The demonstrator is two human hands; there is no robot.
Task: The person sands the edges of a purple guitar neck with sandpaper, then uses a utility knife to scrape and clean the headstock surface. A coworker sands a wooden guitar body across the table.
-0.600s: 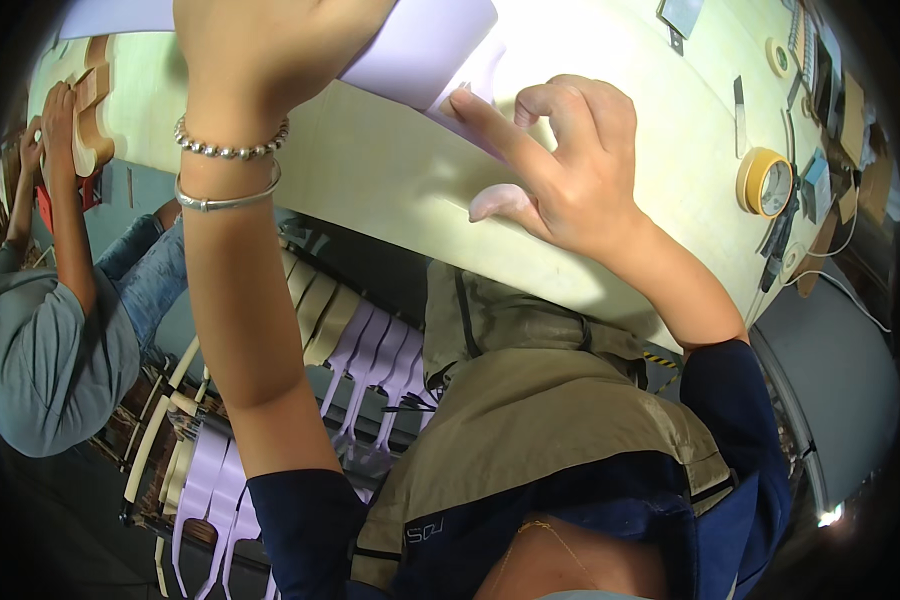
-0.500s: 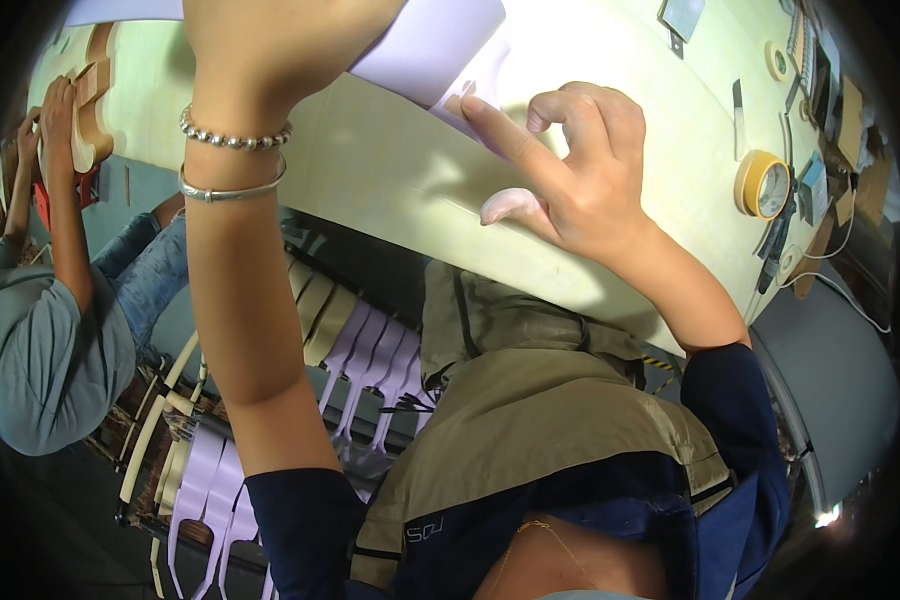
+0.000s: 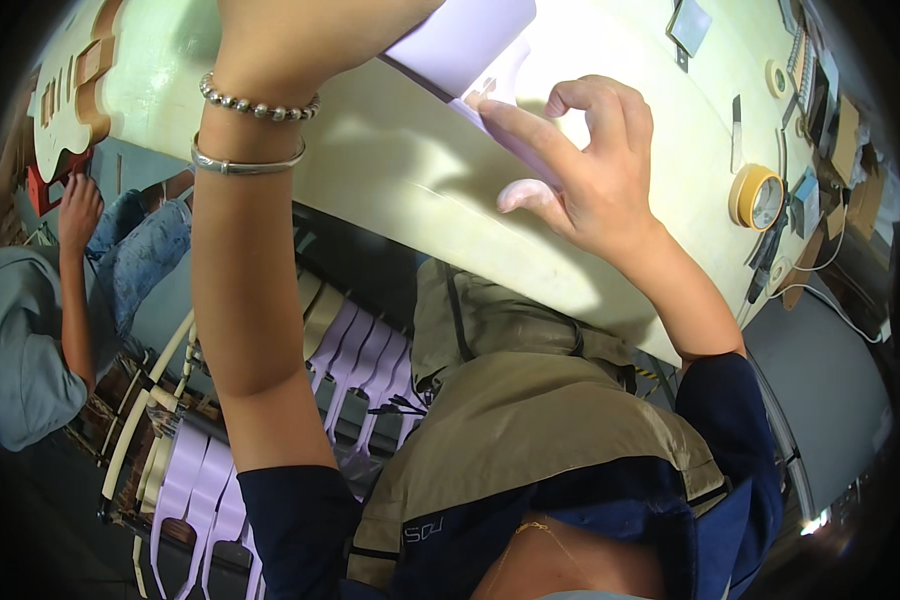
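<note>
A smooth lilac painted piece with a curved end lies at the top of the head view, over the pale worktable. My left hand reaches across to it from the left, its wrist bent; the fingers run out of the picture, so their grip is hidden. My right hand is open at the near right end of the piece. Its index fingertip touches a small pale patch at the lilac edge. The thumb stands apart, and the other fingers are loosely curled, holding nothing.
Rolls of yellow tape, a flat blade and a grey block lie on the right. Below left, a rack holds several lilac pieces. A co-worker's hand is near a guitar body at far left.
The view has shifted slightly. My right index finger stays at the lilac edge, with the thumb still apart. The co-worker's hand has moved down off the guitar body.
</note>
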